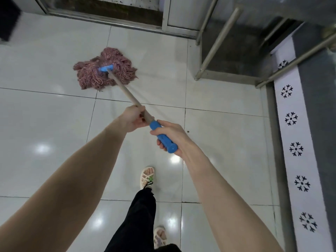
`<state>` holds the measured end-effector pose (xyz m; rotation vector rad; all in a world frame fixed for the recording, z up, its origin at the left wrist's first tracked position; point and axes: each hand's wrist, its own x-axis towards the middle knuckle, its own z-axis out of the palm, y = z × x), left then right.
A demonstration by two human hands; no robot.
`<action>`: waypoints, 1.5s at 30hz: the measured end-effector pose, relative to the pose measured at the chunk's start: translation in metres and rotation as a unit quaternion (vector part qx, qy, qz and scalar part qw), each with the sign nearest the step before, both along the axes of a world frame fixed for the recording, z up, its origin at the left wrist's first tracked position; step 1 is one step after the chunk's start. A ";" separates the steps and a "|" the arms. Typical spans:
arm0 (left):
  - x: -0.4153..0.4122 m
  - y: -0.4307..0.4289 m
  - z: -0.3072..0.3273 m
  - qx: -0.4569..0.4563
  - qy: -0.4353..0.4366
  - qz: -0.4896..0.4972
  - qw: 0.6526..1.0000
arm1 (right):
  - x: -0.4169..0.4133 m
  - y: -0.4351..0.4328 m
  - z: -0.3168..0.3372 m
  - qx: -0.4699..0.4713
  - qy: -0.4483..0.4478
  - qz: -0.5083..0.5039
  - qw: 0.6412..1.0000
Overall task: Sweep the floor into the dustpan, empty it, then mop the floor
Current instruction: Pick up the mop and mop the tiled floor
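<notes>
In the head view I look down on a pale tiled floor (pixel 45 115), glossy with several round light reflections; the mop head (pixel 109 79), a mass of pinkish-brown strings, lies spread flat on the tiles at about eleven o'clock from the middle of the picture; a blue clamp (pixel 106 68) sits on its centre, and from there the pale pole (pixel 125 90) runs down toward five o'clock to the hands.

The left hand (pixel 133 120) is clenched around the pole near the middle of the picture, just above the place where the blue grip (pixel 163 136) begins; the right hand (pixel 172 137) is just beside it toward five o'clock, its fingers wrapped around the blue grip, whose end sticks out under the palm; both forearms are bare and stretch out from the lower corners.

At six o'clock I see a black trouser leg (pixel 138 219) and a light sandal (pixel 147 177) set forward on the tiles; a second sandal (pixel 160 236) is lower, near the bottom edge.

At one o'clock a metal frame (pixel 218 42) of grey bars stands on the floor; at three to four o'clock a white strip (pixel 294 160) with dark snowflake marks runs along the wall; at twelve o'clock there is a metal door threshold (pixel 112 20); a small dark speck (pixel 188 131) lies on the tile close to the right hand.
</notes>
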<state>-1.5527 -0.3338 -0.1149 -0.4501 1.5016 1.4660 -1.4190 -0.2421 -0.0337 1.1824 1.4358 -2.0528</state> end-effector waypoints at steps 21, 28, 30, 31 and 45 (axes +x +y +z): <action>0.420 0.071 0.021 0.056 -0.057 -0.255 0.964 | 0.431 -0.030 0.040 0.052 -0.054 -0.305 0.949; 0.436 0.040 0.019 0.038 -0.046 -0.321 0.945 | 0.447 -0.073 0.038 0.023 -0.052 -0.318 0.946; 0.430 0.020 0.018 0.036 -0.055 -0.316 0.946 | 0.442 -0.089 0.037 0.019 -0.055 -0.309 0.949; 0.426 0.010 0.018 0.036 -0.057 -0.314 0.947 | 0.439 -0.096 0.037 0.018 -0.054 -0.299 0.953; 0.323 -0.237 0.032 -0.015 -0.034 -0.216 0.976 | 0.342 -0.295 0.047 -0.016 -0.022 -0.146 0.989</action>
